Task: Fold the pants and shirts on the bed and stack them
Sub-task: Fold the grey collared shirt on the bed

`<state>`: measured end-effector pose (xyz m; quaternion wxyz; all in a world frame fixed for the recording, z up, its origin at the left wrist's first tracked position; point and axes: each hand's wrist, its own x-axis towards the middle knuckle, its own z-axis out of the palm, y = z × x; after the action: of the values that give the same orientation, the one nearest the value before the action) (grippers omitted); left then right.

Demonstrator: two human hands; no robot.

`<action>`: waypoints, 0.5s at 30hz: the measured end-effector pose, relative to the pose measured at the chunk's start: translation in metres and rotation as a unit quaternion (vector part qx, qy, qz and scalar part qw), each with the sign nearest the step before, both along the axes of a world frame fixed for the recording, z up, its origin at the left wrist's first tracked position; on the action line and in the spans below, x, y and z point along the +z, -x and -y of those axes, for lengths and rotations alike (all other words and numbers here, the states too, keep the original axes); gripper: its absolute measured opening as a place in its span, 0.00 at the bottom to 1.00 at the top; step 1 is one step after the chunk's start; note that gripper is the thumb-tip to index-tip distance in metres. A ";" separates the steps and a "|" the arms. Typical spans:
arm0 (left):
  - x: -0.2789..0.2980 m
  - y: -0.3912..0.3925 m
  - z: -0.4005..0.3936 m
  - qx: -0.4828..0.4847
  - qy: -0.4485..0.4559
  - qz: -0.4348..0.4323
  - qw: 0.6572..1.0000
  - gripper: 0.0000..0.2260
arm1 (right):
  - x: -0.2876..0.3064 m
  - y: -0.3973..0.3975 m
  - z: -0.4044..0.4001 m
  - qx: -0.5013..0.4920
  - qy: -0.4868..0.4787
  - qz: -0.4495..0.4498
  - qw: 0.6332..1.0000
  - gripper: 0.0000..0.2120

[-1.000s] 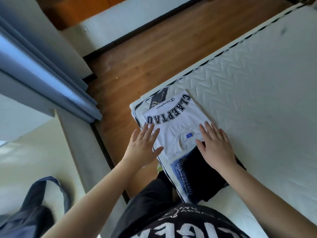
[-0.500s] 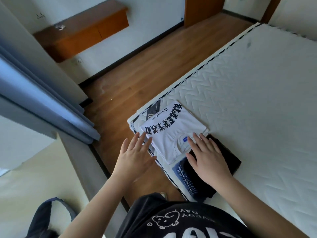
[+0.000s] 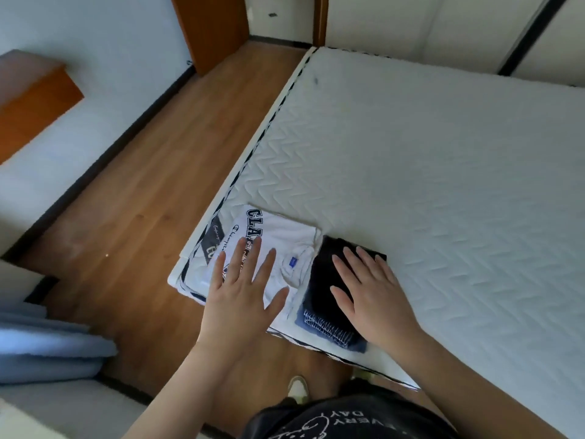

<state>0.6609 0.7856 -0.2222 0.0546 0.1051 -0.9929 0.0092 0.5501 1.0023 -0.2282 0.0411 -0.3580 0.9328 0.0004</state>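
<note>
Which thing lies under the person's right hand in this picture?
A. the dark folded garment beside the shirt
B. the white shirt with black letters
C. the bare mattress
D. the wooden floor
A: the right hand lies flat, fingers straight, on the dark folded garment, while the left hand covers the white shirt.

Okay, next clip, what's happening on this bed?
A person is finishing folding clothes at the corner of a white mattress. The left hand lies flat, fingers spread, over a folded white lettered shirt that tops a pile of shirts. The right hand rests flat on a folded dark garment beside it, with folded blue denim underneath. Both piles look folded.
</note>
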 end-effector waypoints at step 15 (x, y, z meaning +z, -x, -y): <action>0.021 0.107 -0.162 -0.317 -0.009 0.045 0.947 0.29 | 0.016 -0.047 -0.174 -0.321 0.016 0.008 0.947 0.29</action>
<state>0.5537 0.9479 -0.2008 0.0088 -0.2154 -0.9764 -0.0126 0.5966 1.1766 -0.2118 0.0410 -0.0402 0.9979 -0.0311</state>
